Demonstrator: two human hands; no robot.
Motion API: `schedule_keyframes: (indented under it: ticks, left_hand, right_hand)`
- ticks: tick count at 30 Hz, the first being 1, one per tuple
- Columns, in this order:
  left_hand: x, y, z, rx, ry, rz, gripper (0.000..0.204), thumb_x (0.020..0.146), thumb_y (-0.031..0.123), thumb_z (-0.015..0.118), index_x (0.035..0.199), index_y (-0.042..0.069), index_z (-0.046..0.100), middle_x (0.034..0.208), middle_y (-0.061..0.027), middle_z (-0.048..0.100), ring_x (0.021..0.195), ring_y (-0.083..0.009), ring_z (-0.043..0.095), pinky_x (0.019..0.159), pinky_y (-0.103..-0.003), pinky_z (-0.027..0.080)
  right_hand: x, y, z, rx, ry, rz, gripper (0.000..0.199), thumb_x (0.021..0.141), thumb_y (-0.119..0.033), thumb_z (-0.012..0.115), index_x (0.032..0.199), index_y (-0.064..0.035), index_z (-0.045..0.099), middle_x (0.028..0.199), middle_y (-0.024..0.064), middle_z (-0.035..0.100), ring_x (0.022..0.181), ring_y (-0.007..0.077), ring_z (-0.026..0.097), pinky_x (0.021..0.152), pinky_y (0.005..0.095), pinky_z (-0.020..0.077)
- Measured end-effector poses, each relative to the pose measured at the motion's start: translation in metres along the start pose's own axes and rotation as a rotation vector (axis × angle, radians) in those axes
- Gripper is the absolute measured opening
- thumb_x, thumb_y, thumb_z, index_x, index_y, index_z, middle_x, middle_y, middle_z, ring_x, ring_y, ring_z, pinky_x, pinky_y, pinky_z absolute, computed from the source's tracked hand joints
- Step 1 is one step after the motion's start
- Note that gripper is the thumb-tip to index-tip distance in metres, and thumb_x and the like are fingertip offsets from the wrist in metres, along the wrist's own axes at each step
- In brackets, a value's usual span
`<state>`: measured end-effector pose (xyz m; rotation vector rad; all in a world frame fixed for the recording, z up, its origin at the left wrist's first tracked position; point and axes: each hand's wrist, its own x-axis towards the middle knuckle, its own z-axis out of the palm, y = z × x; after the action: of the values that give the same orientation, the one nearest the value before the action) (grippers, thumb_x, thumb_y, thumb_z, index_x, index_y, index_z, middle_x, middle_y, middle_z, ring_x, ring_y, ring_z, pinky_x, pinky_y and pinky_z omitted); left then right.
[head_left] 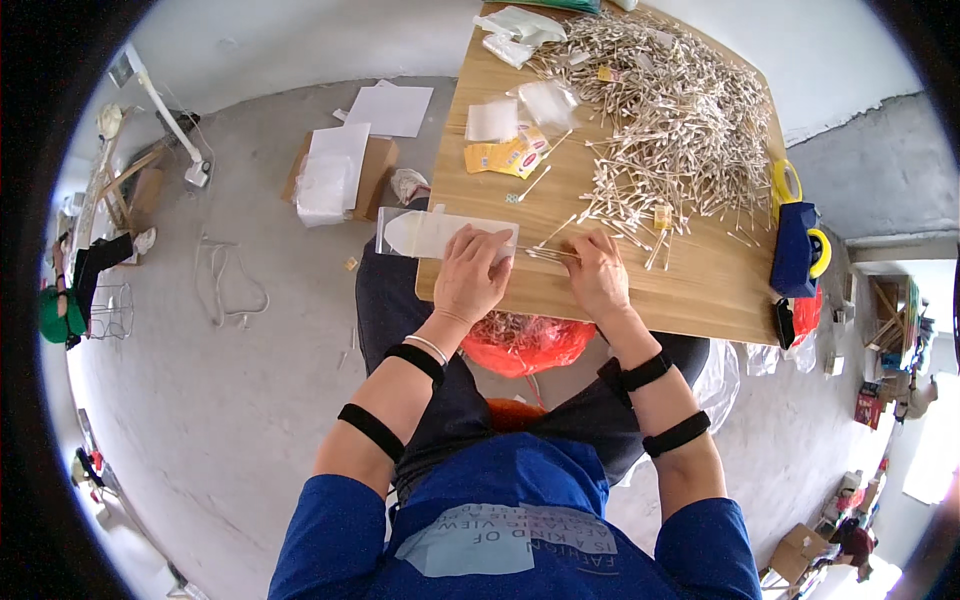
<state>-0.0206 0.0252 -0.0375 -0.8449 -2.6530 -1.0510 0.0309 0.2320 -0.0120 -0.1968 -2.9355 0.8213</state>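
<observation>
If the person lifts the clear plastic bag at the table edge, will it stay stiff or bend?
The clear plastic bag looks thin and hangs partly over the wooden table edge, so it would probably flop. It is likely very light and could slide; the left hand presses it down. The right hand gathers cotton swabs.

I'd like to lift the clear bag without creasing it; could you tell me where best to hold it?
Probably by its free left end, coming from the left: the clear bag lies flat, overhanging the table edge there, while the left hand presses its right end, beside the swabs under the right hand.
</observation>
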Motion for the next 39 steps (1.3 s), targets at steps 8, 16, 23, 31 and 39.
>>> schedule_keyframes:
  ticks: [8, 16, 23, 31, 39]
  left_hand:
    - [-0.001, 0.0, -0.001, 0.006, 0.014, 0.008, 0.039, 0.082, 0.019, 0.068, 0.119, 0.011, 0.06, 0.111, -0.0102, 0.063, 0.111, -0.0327, 0.053, 0.106, -0.045, 0.038]
    - [0.002, 0.006, -0.004, 0.033, 0.033, 0.062, 0.028, 0.082, 0.02, 0.068, 0.109, 0.015, 0.064, 0.114, -0.0068, 0.06, 0.111, -0.0317, 0.053, 0.099, -0.045, 0.042]
    - [0.002, 0.006, -0.006, 0.09, -0.003, 0.093, 0.02, 0.083, 0.022, 0.067, 0.103, 0.018, 0.069, 0.114, -0.0051, 0.06, 0.112, -0.0305, 0.052, 0.098, -0.045, 0.042]
    - [0.002, 0.009, -0.005, 0.113, -0.012, 0.043, 0.028, 0.086, 0.023, 0.065, 0.114, 0.017, 0.065, 0.122, -0.0062, 0.057, 0.115, -0.0316, 0.05, 0.1, -0.046, 0.041]
    - [0.0, 0.003, -0.004, 0.138, -0.031, 0.122, 0.029, 0.085, 0.023, 0.066, 0.114, 0.024, 0.065, 0.121, -0.0059, 0.057, 0.114, -0.032, 0.05, 0.099, -0.046, 0.041]
  right_hand:
    - [0.006, -0.012, 0.014, 0.254, 0.156, -0.054, 0.018, 0.079, -0.001, 0.064, 0.097, -0.0051, 0.065, 0.098, 0.0146, 0.06, 0.096, 0.0348, 0.058, 0.082, 0.0423, 0.0487]
    - [-0.004, 0.007, -0.009, 0.202, 0.12, 0.097, 0.013, 0.08, -0.002, 0.067, 0.093, -0.0023, 0.066, 0.089, 0.0131, 0.064, 0.078, 0.0287, 0.064, 0.071, 0.0363, 0.0513]
    - [-0.015, -0.007, 0.007, 0.12, 0.075, 0.026, 0.012, 0.081, -0.009, 0.066, 0.093, -0.0081, 0.067, 0.097, 0.0113, 0.061, 0.094, 0.0335, 0.06, 0.079, 0.0424, 0.0508]
    - [-0.001, -0.002, 0.0, 0.214, 0.144, 0.114, 0.015, 0.084, -0.005, 0.061, 0.096, -0.0079, 0.068, 0.096, 0.0142, 0.061, 0.089, 0.036, 0.062, 0.076, 0.0428, 0.0504]
    - [-0.004, 0.008, -0.002, 0.222, 0.08, 0.079, 0.011, 0.084, -0.007, 0.062, 0.093, -0.0081, 0.068, 0.095, 0.0128, 0.062, 0.086, 0.0352, 0.062, 0.074, 0.0417, 0.0502]
